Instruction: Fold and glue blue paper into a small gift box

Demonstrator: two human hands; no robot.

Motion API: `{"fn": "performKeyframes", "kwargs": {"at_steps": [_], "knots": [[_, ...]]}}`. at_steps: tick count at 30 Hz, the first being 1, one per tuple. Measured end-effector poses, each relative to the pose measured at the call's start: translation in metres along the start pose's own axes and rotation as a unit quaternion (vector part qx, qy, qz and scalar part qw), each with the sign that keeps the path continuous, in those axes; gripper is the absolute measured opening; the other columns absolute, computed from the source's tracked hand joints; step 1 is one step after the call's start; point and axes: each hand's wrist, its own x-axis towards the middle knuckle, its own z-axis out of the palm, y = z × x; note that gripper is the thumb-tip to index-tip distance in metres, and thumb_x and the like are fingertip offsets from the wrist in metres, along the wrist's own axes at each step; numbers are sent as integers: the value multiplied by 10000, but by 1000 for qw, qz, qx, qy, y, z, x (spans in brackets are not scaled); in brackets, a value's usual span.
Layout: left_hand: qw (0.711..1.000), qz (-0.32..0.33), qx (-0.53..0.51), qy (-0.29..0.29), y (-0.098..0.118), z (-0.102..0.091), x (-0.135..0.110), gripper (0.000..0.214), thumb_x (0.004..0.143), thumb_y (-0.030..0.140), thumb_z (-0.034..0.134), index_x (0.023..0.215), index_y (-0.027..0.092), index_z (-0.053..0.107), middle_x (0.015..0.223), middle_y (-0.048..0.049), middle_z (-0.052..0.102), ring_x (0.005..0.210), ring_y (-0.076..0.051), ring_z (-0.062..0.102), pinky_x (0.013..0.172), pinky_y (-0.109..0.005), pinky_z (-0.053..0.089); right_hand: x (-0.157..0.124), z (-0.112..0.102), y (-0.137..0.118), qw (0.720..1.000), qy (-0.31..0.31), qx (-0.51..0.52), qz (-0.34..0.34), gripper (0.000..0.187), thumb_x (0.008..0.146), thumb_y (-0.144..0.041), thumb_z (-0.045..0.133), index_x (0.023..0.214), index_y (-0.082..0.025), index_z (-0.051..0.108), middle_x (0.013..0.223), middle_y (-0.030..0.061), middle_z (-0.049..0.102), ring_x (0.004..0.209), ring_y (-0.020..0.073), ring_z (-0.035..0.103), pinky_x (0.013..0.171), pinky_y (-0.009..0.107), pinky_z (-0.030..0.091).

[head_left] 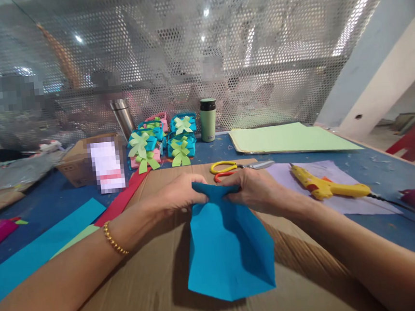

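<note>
Both my hands grip the far edge of a folded blue paper sheet (228, 250) that stands tented on a flat piece of brown cardboard (132, 292). My left hand (180, 194) pinches its upper left corner, fingers closed. On the upper right part of that edge my right hand (252, 190) is closed the same way. A gold bead bracelet (113, 238) sits on my left wrist.
Scissors with yellow and red handles (235, 166) lie just beyond my hands. A yellow glue gun (328, 186) rests on white paper to the right. Behind stand several blue paper baskets with green bows (163, 142), a green flask (208, 120), a steel flask (123, 117), green sheets (289, 138) and a cardboard box (75, 164).
</note>
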Motion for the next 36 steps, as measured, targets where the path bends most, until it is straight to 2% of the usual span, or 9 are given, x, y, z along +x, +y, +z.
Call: {"fn": "performKeyframes", "kwargs": {"at_steps": [6,13,18,25,30,33,36], "knots": [[999,14,16,32,-6,-2,3,149,614,154,642,734,186,560,643,48,538,563,-103,490,483,-204,328,0,0,0,1000,-4,2,3,188,718,-118,527,719,-170,707,755,-31,633,702,142,515,599,230,358],[999,11,18,38,-3,0,2,174,599,116,583,745,199,540,602,77,467,506,-82,403,454,-189,288,0,3,-2,1000,-3,19,3,277,704,-133,498,779,-199,756,687,-42,584,642,138,460,533,235,320],[999,14,16,35,-5,2,2,163,606,124,562,742,200,517,656,64,482,554,-87,440,481,-188,306,0,6,-1,999,1,50,-15,238,696,-142,492,707,-179,727,715,-28,601,661,142,472,567,238,352],[999,15,25,24,-5,-1,5,150,597,139,563,739,188,558,693,43,524,617,-105,465,505,-202,312,1,8,2,995,-2,86,-45,228,736,-187,480,701,-168,705,709,-27,565,664,137,457,610,245,381],[999,12,22,25,-6,-1,5,145,608,146,574,746,186,566,692,42,535,623,-109,480,508,-208,317,0,7,-2,997,-7,81,-19,185,716,-191,487,642,-172,656,700,-28,572,647,134,445,558,236,347],[999,17,19,33,-10,0,6,146,601,123,576,728,188,547,667,50,524,603,-105,475,502,-209,307,1,9,1,996,5,80,-27,157,693,-169,482,596,-175,604,655,-33,544,622,127,435,529,230,320],[999,25,13,38,-13,-1,8,134,600,105,578,699,186,539,652,53,515,600,-102,472,501,-209,297,4,11,6,995,10,90,-51,198,654,-123,477,694,-173,664,727,-29,609,661,133,498,571,227,363]]}}
